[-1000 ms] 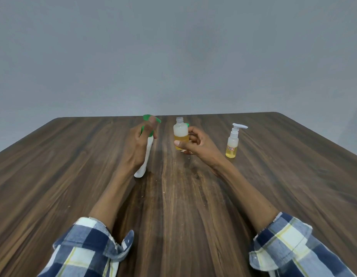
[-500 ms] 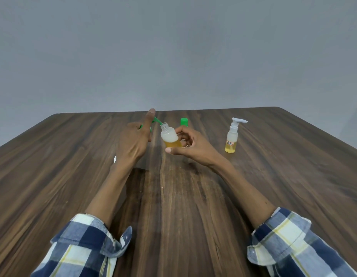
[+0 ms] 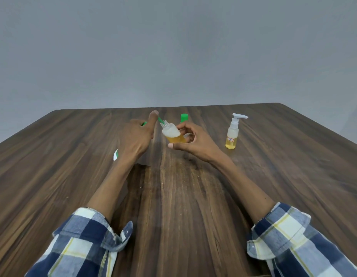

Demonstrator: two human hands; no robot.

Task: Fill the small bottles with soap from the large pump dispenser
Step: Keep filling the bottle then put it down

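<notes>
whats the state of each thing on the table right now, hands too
small bottle: uncapped, tilted toward the nozzle, partly filled with amber soap
large dispenser: mostly hidden behind the left hand, green nozzle at the small bottle's mouth
green cap: off, standing on the table
pump bottle: upright, pump on, partly full
left hand: holds the large dispenser
right hand: holds the small bottle

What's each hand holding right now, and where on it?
Right hand pinches the tilted small bottle round its lower body. Left hand grips the mostly hidden large pump dispenser, index finger on its green pump head.
</notes>
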